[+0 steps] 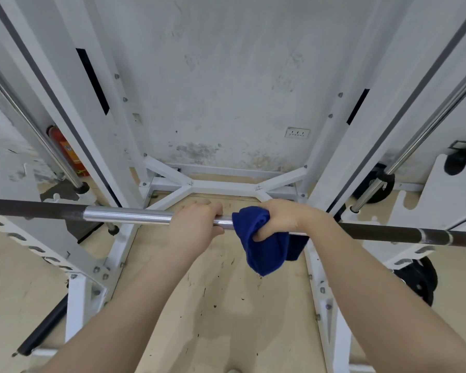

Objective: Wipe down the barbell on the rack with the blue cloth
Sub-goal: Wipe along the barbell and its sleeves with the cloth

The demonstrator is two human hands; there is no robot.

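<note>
Barbell (127,212) across the rack, left hand (197,222) gripping it bare, right hand (283,219) clutching blue cloth (256,243) around it

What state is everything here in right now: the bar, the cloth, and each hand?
Barbell: horizontal across the rack, gripped by both hands.
Blue cloth: wrapped over the bar, ends hanging down.
Left hand: curled round the bare bar.
Right hand: gripping the cloth on the bar.

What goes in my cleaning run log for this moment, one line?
step: wiping | left hand: grips barbell | right hand: holds blue cloth around bar | rack: white
</note>
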